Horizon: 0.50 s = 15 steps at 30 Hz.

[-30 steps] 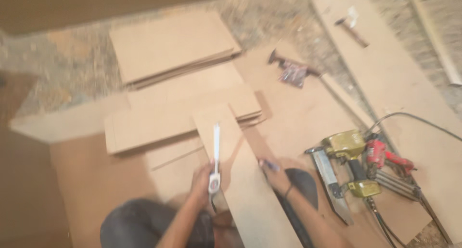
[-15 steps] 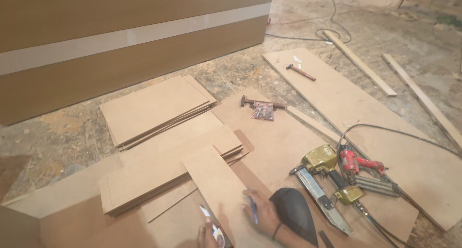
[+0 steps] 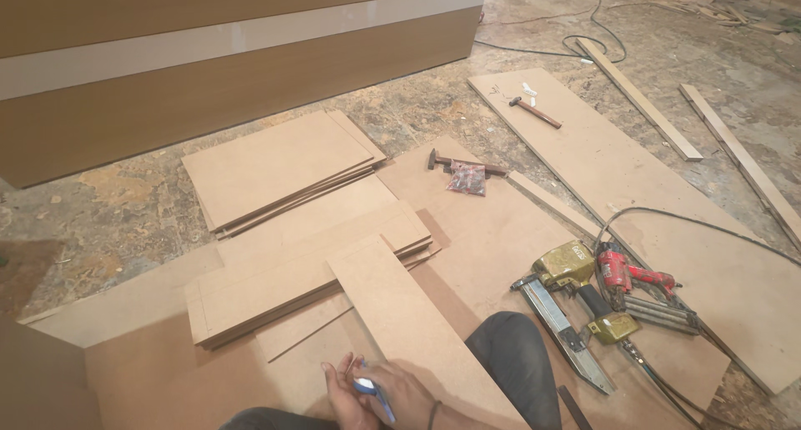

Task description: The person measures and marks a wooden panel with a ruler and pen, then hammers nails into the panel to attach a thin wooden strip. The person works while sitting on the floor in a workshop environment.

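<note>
Hands meet low over the long tan fibreboard strip — right hand fingers clamped on a small blue-white marker, left hand fingers curled beside it; I'd steady the strip flat.

Fibreboard panel — matt, smooth; nail gun — metal.

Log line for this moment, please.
hands: both hands together, holding small blue-white tool | over: fibreboard strip | nearby: nail guns

Left hand and right hand together at bottom edge, fingers curled, touching
</note>
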{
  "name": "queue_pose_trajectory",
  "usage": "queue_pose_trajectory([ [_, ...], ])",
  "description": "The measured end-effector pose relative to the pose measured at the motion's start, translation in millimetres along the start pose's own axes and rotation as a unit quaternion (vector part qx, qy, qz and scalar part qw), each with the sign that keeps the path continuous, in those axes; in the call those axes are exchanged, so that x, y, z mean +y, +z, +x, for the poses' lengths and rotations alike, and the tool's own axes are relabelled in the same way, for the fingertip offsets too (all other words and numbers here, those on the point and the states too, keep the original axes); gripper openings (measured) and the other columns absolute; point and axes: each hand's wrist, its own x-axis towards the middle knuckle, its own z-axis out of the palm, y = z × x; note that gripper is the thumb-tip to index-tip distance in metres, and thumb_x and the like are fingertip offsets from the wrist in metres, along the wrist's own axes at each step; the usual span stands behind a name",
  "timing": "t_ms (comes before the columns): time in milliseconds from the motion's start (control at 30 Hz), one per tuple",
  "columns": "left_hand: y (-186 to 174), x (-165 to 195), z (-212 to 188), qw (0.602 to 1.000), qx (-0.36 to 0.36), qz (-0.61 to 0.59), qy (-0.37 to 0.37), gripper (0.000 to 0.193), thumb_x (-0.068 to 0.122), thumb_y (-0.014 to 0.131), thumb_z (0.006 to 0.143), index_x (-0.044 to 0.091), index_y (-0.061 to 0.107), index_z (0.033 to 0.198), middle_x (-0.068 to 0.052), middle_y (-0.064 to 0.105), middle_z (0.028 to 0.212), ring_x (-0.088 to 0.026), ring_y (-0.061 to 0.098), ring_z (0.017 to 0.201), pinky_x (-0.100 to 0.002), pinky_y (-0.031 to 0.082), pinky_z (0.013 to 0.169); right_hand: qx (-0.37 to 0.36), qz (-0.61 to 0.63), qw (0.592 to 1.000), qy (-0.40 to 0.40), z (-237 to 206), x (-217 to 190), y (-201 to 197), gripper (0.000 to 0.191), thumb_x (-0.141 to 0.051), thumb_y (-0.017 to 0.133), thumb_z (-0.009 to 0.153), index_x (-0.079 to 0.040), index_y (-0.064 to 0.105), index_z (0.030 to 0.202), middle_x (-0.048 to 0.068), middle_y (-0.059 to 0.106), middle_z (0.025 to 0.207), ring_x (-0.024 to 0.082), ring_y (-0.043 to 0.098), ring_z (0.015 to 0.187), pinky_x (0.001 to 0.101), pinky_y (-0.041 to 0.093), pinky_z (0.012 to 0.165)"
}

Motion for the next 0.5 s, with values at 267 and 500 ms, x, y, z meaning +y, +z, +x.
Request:
queue_pose_trajectory([
  [267, 10, 0, 10, 0.966, -0.259, -0.003, -0.018, 0.078, 0.058, 0.050, 0.087, 0.007, 0.048, 0.146, -0.018, 0.055, 0.149, -0.026, 0.062, 0.128, -0.042, 0.052, 0.100, 0.222, 0.173, 0.944, 0.171, 3, 87, -41, 0.027, -0.013, 0.068, 0.093, -0.007, 0.071, 0.119, 0.007, 0.073, 0.107, 0.016, 0.068, 0.098, 0.0298, 0.057, 0.085],
  [500, 11, -51, 37, 0.968, 0.016, 0.249, -0.005, 0.063, 0.036, 0.070, 0.089, 0.004, 0.055, 0.141, -0.018, 0.065, 0.134, -0.031, 0.063, 0.121, -0.046, 0.052, 0.100, 0.549, 0.073, 0.783, 0.283, -88, 167, -192, 0.023, -0.022, 0.063, 0.099, -0.009, 0.064, 0.118, 0.003, 0.060, 0.117, 0.015, 0.061, 0.099, 0.0319, 0.055, 0.069],
])
